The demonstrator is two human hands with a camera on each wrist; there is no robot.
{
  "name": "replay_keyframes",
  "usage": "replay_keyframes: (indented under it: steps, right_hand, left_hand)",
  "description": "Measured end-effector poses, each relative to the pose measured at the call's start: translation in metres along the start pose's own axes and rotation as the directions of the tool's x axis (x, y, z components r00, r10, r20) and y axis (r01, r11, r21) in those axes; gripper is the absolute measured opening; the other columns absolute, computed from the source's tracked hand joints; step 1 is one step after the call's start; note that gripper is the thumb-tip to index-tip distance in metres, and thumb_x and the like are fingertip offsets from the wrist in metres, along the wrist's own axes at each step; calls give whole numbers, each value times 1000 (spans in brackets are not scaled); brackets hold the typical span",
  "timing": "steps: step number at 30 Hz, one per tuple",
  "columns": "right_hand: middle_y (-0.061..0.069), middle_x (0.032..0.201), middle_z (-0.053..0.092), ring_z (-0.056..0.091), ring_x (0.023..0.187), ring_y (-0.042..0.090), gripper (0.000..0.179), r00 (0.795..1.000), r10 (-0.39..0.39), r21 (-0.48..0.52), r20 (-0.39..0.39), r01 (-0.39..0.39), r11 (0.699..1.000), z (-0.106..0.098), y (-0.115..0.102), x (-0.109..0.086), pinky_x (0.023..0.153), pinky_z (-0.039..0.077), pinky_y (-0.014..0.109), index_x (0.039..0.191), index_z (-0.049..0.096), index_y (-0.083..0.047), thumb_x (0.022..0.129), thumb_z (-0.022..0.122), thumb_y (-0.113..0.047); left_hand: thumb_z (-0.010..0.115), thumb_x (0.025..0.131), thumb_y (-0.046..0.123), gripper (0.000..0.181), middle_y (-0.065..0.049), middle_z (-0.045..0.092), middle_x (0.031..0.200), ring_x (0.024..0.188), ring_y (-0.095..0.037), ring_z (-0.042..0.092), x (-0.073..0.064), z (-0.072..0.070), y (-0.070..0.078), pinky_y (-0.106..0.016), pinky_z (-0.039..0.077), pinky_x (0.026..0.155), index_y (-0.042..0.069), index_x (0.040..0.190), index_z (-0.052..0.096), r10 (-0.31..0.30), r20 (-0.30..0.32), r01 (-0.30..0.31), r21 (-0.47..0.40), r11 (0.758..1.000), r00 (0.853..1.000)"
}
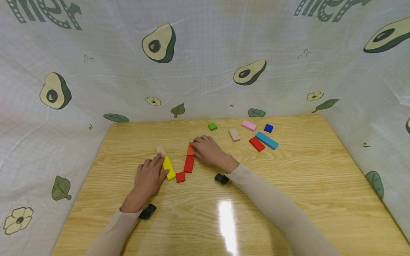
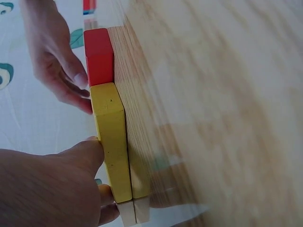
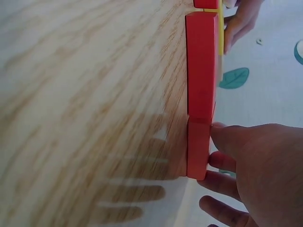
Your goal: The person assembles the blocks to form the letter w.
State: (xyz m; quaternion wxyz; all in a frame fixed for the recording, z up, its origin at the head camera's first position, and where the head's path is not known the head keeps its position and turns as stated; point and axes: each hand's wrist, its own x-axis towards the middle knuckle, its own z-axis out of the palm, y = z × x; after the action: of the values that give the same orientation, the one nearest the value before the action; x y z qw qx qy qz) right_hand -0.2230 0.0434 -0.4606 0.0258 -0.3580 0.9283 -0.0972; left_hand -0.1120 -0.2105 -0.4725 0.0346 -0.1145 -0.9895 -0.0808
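In the head view my left hand (image 1: 148, 179) rests along a yellow block (image 1: 169, 168), thumb at its near part and fingertips where it meets a plain wooden block (image 1: 161, 150). The left wrist view shows that thumb against the side of the yellow block (image 2: 112, 151). My right hand (image 1: 209, 152) holds an orange block (image 1: 190, 149) between thumb and fingers. The orange block stands end to end with a longer red block (image 1: 189, 164). A small red block (image 1: 180, 177) sits between the near ends of the two slanting rows, in a V-like shape.
Farther back and right lie loose blocks: green (image 1: 212, 126), plain wooden (image 1: 234, 134), pink (image 1: 248, 125), dark blue (image 1: 268, 128), light blue (image 1: 267, 140) and red (image 1: 257, 144). A printed cloth (image 1: 205, 92) hangs behind the wooden table (image 1: 288, 199).
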Motion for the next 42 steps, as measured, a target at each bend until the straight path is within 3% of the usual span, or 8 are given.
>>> replay_keyframes:
  steps: [20, 28, 33, 37, 42]
  right_hand:
    - [12, 147, 60, 52, 138, 33, 47, 1000, 3, 18, -9, -3, 1000, 2, 0, -4, 119, 38, 49, 150, 60, -7, 109, 61, -31]
    - [13, 150, 58, 52, 139, 34, 47, 999, 13, 27, -52, -11, 1000, 0, 10, -11, 119, 37, 49, 149, 60, -6, 109, 62, -30]
    - [14, 149, 59, 53, 138, 34, 46, 997, 34, 17, -70, -33, 999, -1, 20, -17, 119, 38, 50, 149, 60, -5, 109, 62, -28]
    - [14, 149, 59, 53, 138, 34, 47, 995, 56, 22, -81, -54, 998, -4, 27, -23, 119, 38, 50, 149, 60, -4, 109, 62, -28]
    - [15, 149, 59, 53, 138, 35, 47, 991, 80, 41, -103, -76, 996, -8, 37, -30, 119, 37, 51, 149, 59, -3, 108, 63, -27]
  left_hand:
    - [68, 105, 29, 59, -23, 51, 157, 130, -46, 52, 1, -4, 2, -62, 45, 106, -3, 153, 53, 21, 1, -21, 12, 1000, 1000]
    - [70, 104, 30, 58, -23, 53, 154, 134, -45, 49, 2, -7, 1, -62, 43, 107, -2, 150, 55, 46, 2, -46, 27, 999, 999]
    - [74, 101, 28, 57, -23, 55, 152, 133, -46, 51, 3, -9, 1, -63, 44, 107, -2, 147, 58, 78, -31, -77, 48, 996, 996]
    - [75, 100, 26, 56, -22, 56, 151, 134, -46, 52, 8, -12, 5, -63, 43, 110, -1, 146, 59, 92, -57, -90, 36, 995, 994]
    - [74, 101, 28, 55, -20, 56, 153, 139, -45, 49, 20, -14, 17, -63, 39, 114, 0, 146, 59, 104, -33, -104, -2, 995, 994]
